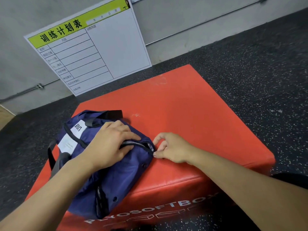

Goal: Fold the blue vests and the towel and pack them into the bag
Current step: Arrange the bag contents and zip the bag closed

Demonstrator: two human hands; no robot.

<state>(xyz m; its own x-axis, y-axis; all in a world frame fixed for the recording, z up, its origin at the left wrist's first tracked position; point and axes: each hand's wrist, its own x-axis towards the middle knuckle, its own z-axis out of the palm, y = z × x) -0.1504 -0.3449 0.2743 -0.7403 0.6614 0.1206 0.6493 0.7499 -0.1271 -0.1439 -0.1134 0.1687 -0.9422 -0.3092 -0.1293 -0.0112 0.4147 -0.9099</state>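
- The navy duffel bag (106,165) lies on its side on the near-left part of the red plyo soft box (183,117), its black carry handles (106,116) flopped toward the far end and a white label facing up.
- No blue vests and no towel show anywhere on the box or the floor; judging from the bag's full, rounded shape, they are probably already folded and packed inside, though the contents are hidden.
- The zipper (138,145) along the top seam looks drawn nearly to the bag's right end, so what seems left is closing that last bit.
- The left hand (110,144) lies flat on top of the bag, fingers spread and pressing the fabric down just beside the zipper line.
- The right hand (171,149) sits at the bag's right end, thumb and forefinger pinched together at the zipper's end; the pull itself is too small to make out.
- Behind the box, a white training-plan board (93,47) leans against the grey wall, on black speckled rubber flooring (250,72).
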